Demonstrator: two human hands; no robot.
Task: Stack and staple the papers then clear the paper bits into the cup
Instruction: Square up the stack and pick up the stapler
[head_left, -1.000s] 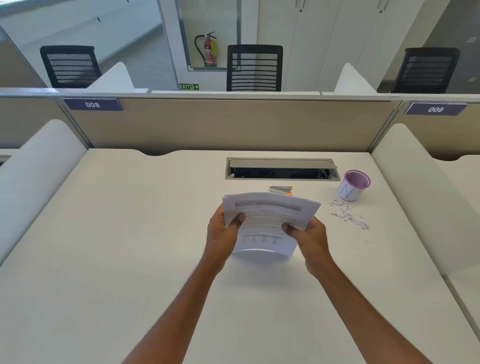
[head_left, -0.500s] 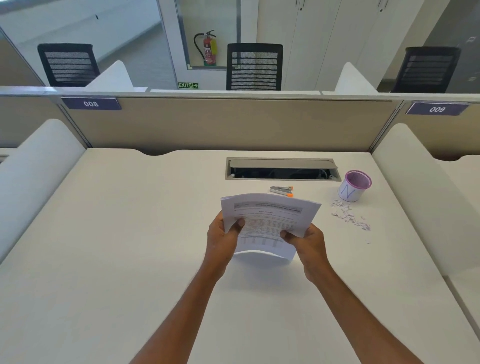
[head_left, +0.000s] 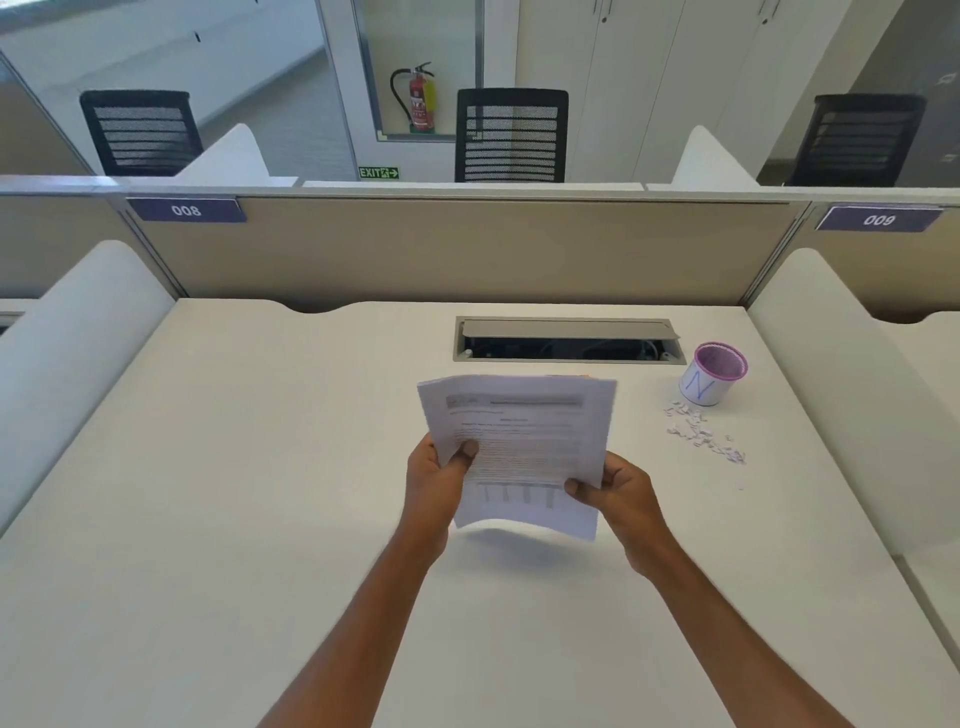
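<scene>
Papers (head_left: 519, 447) are held up off the desk (head_left: 260, 467), standing nearly upright w/ the printed face toward the camera, long axis running top-to-bottom and leaning a bit left at the top. Left hand (head_left: 434, 480) is closed on the left edge abt mid-height, thumb pressed on the front, fingers behind; right hand (head_left: 615, 491) is pinched on the right edge lower down, thumb on front too. Both grips sit in the lower half, so the top of the stack is free and the bottom edge hangs just above the desk, bowing a little toward the camera. Top edges look slightly fanned, not fully flush, so the squaring-up step seems unfinished. Only an orange sliver peeks over the top edge of the sheets, just beyond them, prob. the stapler, can't tell for sure; if so it lies straight ahead of the stack, abt equal reach for either hand. Cup (head_left: 712, 373), white w/ a purple rim and a blue mark, stands upright at far right, well apart from the stack; paper bits (head_left: 698, 434) are scattered just in front of it, nearer the right hand. Sheets are white, printed text w/ a small bar chart low on the page.
</scene>
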